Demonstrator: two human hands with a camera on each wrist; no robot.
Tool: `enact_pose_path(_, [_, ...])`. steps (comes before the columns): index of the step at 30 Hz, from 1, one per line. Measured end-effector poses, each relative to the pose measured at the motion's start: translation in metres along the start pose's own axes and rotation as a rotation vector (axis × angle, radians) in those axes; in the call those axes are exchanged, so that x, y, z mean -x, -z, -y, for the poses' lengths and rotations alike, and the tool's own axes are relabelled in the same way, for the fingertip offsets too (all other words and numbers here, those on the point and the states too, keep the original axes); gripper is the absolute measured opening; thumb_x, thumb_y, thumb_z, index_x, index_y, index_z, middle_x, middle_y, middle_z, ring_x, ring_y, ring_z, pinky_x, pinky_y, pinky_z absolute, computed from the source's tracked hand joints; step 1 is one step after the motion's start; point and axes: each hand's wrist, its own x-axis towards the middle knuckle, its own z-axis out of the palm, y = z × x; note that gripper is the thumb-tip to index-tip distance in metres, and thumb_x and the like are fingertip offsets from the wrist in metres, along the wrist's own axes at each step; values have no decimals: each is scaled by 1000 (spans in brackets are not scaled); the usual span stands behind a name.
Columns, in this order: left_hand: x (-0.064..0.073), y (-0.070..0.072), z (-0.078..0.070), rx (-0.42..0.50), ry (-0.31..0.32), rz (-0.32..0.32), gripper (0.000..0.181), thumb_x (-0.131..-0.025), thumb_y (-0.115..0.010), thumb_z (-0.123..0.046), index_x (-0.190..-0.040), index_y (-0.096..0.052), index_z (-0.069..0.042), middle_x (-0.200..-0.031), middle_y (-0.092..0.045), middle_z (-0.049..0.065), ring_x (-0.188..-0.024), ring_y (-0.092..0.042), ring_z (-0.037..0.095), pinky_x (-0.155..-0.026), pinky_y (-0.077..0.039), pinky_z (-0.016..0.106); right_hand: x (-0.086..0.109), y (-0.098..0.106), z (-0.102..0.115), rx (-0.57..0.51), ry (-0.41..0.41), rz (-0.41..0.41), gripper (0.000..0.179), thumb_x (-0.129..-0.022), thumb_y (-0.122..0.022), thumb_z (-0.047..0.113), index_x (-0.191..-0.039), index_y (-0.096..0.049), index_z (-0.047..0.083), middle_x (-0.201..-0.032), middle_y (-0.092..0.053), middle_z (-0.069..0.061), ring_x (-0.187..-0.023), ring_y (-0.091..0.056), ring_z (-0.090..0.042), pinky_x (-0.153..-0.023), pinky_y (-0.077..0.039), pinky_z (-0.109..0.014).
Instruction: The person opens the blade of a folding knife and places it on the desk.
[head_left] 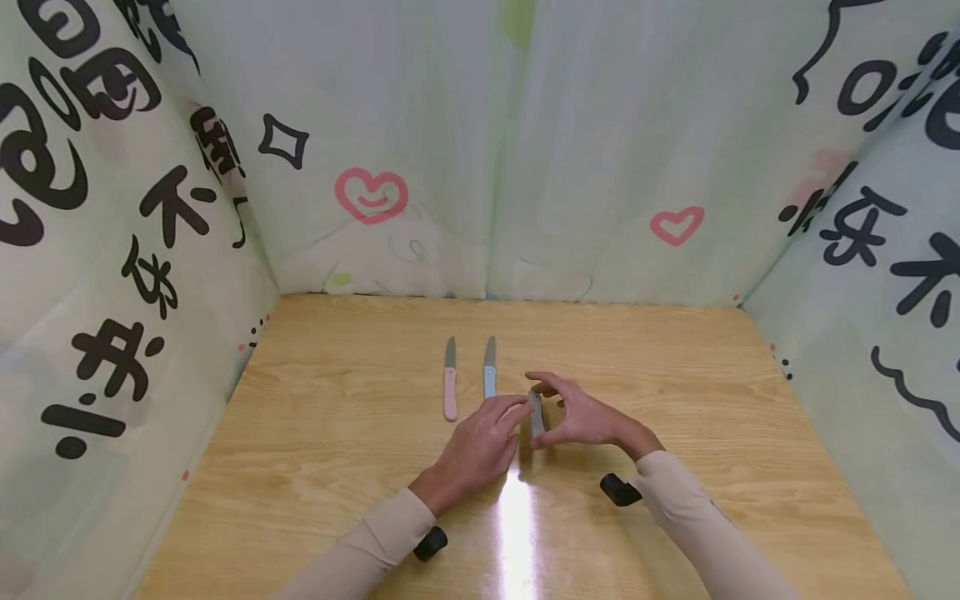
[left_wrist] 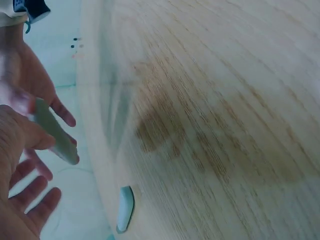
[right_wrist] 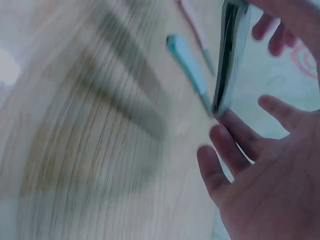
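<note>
A grey folding knife (head_left: pixel 537 415) is held just above the table between both hands. Its slotted handle (right_wrist: pixel 232 55) fills the upper part of the right wrist view, and no blade visibly sticks out. My right hand (head_left: pixel 585 417) holds it endwise, thumb at the near end and fingertips at the far end. From the other side my left hand (head_left: pixel 483 446) reaches in with fairly straight fingers, the tips touching the knife. Left of it, a blue-handled knife (head_left: pixel 490 367) and a pink-handled knife (head_left: pixel 450 392) lie side by side, blades out and pointing away.
The wooden table (head_left: pixel 337 450) has a bright glare streak in front of the hands. White cloth walls with black writing and pink hearts enclose its back and sides. A small black device (head_left: pixel 620 490) sits at the right wrist, another (head_left: pixel 431 543) at the left.
</note>
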Motion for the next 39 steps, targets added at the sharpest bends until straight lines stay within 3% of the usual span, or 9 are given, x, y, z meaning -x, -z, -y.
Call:
enact_pose_path(5, [-1,1,1,120,-79,-46,34,-92,-69,1,-125,-71,-6,-135,-59,9,-127,-54,21,-100,-45,27,6,3,7,-150,26,112,95,-84,-84,27,-156,-26,3,-142,-46,-16,-132,-43,-35,-108,-34,-58])
enact_pose_path(11, [-2,2,-1,161,-95,-16,26,-94,-68,2,-117,-76,-7,-132,-62,8,-125,-57,19,-98,-47,26,8,3,11,-246,27,189,87,-86,-82,24,-152,-31,0,-139,-48,-16,-132,-44,-35,-109,-35,-58])
enact_pose_path(16, [0,3,-3,163,-65,-28,27,-93,-70,1,-117,-76,-9,-124,-66,6,-115,-64,18,-90,-51,25,13,4,13,-280,37,188,76,-91,-78,23,-151,-36,2,-143,-47,-19,-134,-43,-37,-108,-37,-55])
enact_pose_path(19, [-1,5,-3,214,-38,-59,23,-95,-71,-3,-117,-76,-8,-119,-68,5,-109,-67,16,-88,-52,23,18,5,14,-306,43,132,64,-98,-68,22,-151,-39,1,-148,-44,-22,-137,-41,-39,-108,-37,-55])
enact_pose_path(22, [-2,6,-2,337,40,-66,21,-97,-70,-7,-117,-74,-8,-114,-69,2,-103,-68,11,-86,-52,21,23,4,14,-381,54,43,52,-105,-56,23,-149,-43,-2,-149,-45,-22,-136,-44,-41,-108,-37,-55])
enact_pose_path(25, [-2,8,-1,495,174,-49,22,-98,-69,-9,-120,-72,-7,-113,-70,1,-101,-67,10,-80,-54,22,26,-2,13,-478,75,-40,46,-109,-48,23,-144,-48,-6,-143,-53,-22,-129,-53,-38,-106,-41,-51])
enact_pose_path(29, [-2,11,0,675,337,-8,25,-100,-66,-10,-124,-70,-6,-112,-69,3,-99,-67,15,-75,-55,25,28,-15,9,-539,91,-112,41,-108,-52,21,-137,-57,-9,-131,-63,-18,-116,-63,-31,-99,-49,-43])
enact_pose_path(34, [-3,12,0,821,478,74,26,-102,-63,-8,-127,-66,-2,-103,-66,5,-91,-67,25,-71,-54,26,29,-29,3,-567,54,-173,34,-105,-59,16,-128,-64,-9,-117,-70,-15,-103,-69,-25,-91,-54,-39])
enact_pose_path(39, [0,10,0,987,604,150,39,-101,-62,-3,-139,-55,4,-101,-61,6,-84,-66,36,-60,-48,23,25,-42,0,-584,12,-192,32,-102,-64,12,-122,-64,-13,-108,-72,-15,-92,-71,-19,-83,-56,-37])
